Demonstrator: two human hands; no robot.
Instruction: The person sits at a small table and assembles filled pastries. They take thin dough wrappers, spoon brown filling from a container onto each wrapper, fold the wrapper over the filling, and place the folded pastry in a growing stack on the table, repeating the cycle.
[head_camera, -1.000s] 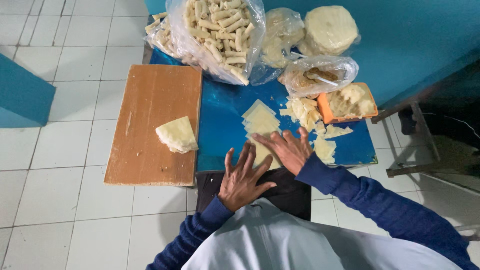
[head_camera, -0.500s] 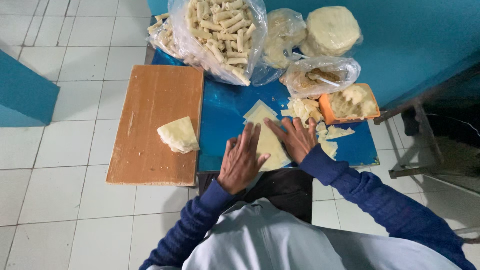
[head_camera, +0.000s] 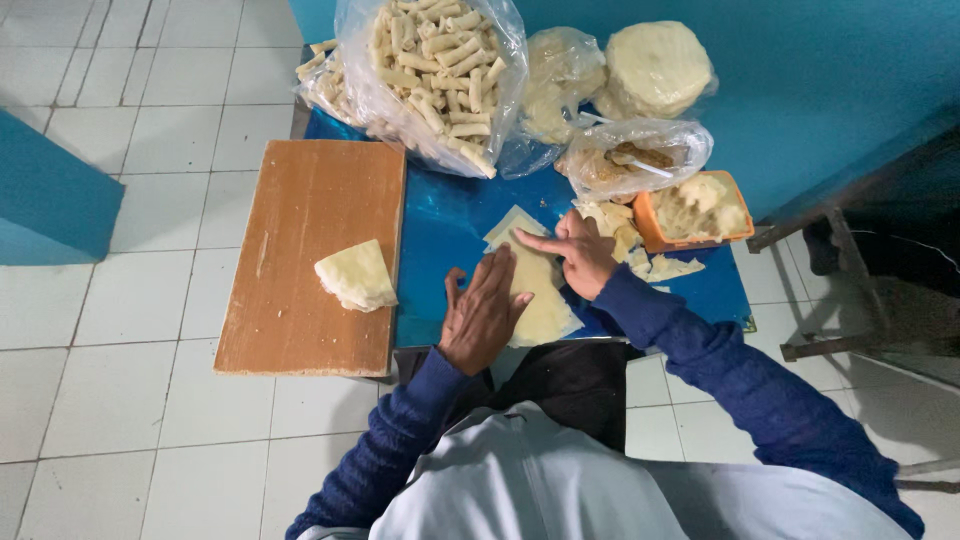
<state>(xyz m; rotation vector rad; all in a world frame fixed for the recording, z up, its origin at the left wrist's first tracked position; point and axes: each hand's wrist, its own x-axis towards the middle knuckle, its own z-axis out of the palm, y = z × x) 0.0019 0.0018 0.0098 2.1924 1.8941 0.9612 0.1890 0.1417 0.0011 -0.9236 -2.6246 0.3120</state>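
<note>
Clear bags crowd the table's far edge (rolls inside); both flat hands, left and right, press, ungripping, a wrapper lying long near-to-far.

The bare blue table surface at twelve o'clock of the left hand offers open passage. Farther toward twelve, the large clear plastic bag of pale rolled pastry sticks blocks the way. At nine o'clock the brown wooden board lies mostly free, save a folded pale dough stack. At two o'clock the orange plastic tub and dough scraps crowd the right hand.
</note>
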